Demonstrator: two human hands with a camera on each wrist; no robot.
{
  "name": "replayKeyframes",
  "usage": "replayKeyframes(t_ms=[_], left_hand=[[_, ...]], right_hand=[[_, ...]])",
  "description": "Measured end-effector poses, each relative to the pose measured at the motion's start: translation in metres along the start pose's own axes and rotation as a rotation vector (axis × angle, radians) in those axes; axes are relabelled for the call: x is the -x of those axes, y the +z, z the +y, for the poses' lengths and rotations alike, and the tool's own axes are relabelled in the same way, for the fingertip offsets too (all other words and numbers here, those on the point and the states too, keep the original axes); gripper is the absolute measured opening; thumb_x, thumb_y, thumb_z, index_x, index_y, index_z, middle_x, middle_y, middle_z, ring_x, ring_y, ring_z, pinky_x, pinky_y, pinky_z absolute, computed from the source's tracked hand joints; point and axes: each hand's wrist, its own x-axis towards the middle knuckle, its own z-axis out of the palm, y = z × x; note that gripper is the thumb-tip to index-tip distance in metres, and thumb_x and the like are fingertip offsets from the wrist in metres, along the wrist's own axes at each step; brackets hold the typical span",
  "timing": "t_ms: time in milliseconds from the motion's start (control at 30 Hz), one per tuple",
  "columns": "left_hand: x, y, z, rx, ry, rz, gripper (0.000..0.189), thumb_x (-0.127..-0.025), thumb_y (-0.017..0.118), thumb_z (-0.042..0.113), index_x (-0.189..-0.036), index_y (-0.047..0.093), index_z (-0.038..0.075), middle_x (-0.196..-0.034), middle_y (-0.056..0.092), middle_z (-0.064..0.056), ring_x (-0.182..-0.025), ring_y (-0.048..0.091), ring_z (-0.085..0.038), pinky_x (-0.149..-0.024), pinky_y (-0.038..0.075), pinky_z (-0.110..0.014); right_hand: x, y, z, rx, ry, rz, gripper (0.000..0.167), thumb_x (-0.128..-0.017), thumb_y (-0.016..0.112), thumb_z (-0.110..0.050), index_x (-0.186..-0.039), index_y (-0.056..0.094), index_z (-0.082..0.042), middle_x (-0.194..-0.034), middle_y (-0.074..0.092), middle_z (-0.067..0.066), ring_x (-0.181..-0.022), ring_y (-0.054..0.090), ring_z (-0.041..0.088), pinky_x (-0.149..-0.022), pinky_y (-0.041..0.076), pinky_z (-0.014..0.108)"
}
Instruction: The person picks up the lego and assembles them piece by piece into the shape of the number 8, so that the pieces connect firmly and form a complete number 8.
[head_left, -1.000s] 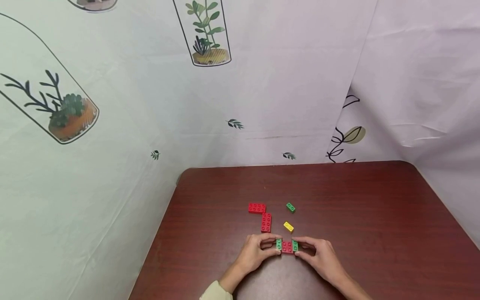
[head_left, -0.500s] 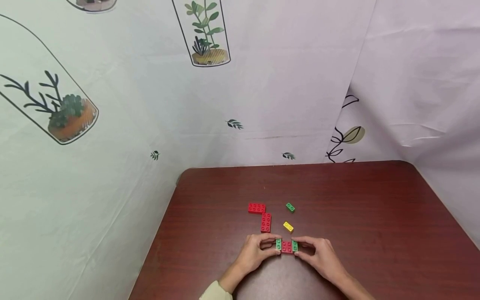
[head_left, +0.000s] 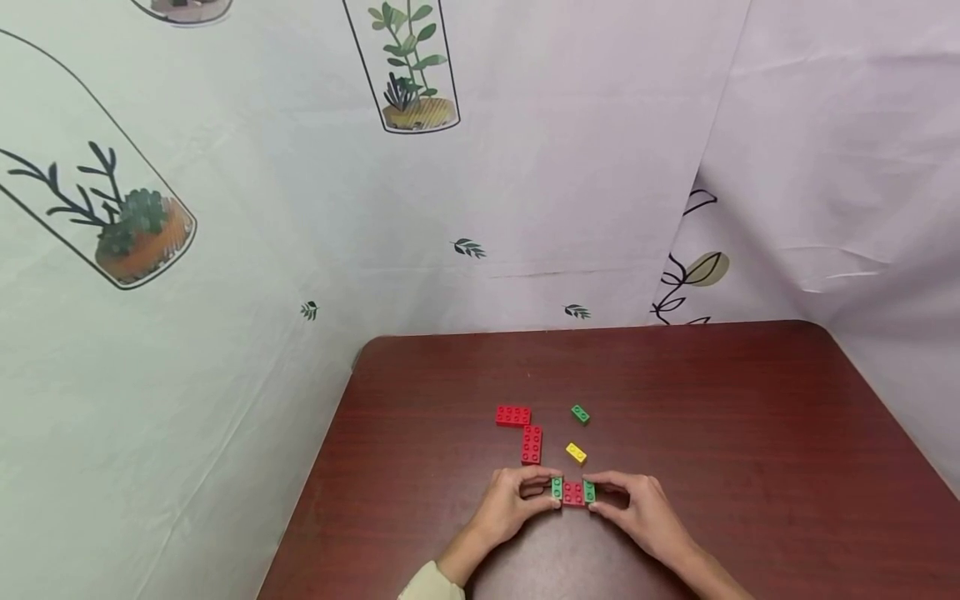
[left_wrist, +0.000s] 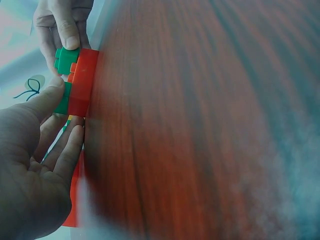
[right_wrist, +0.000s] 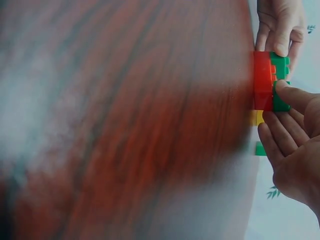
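taking the base red brick (head_left: 573, 495) as the centre of your clock, with 12 pointing away from you, your left hand (head_left: 506, 504) is working at 9 o'clock, pinching the left green brick (head_left: 557, 488), and your right hand (head_left: 643, 510) is mirroring it at 3 o'clock, pinching the right green brick (head_left: 589, 492). those two greens are standing on opposite ends of the base red brick, which is resting low on the table (head_left: 750, 433), its middle showing bare between them. so you are looking partway along, i judge: one red is carrying its two greens, though the wrist views are running too soft to tell whether both are seating fully. four pieces are lying apart from your work, unused: the yellow brick (head_left: 576, 453) near at 12 o'clock, the loose green brick (head_left: 580, 414) farther out at 12, the near red brick (head_left: 532, 445) lying lengthwise between 10 and 11, and the far red brick (head_left: 513, 416) lying crosswise beyond it, nearer 11.
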Motion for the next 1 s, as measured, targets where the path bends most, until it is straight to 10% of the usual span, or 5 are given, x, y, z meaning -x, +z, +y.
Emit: replayKeyframes(t_ms=[1000], left_hand=[[0.0021,-0.0002,0.0027,0.036,-0.034,0.005,0.035,-0.089,0.086,0.008,-0.123,0.078,0.004,-0.117,0.079,-0.004,-0.108,0.074,-0.013,-0.090,0.060,-0.024]], right_hand=[[-0.0005,0.0007,0.0033,-0.104,0.081,-0.086,0.034,-0.080,0.091,0.000,-0.112,0.080,-0.003,-0.101,0.081,0.007,-0.089,0.077,0.012,-0.073,0.065,0.032]])
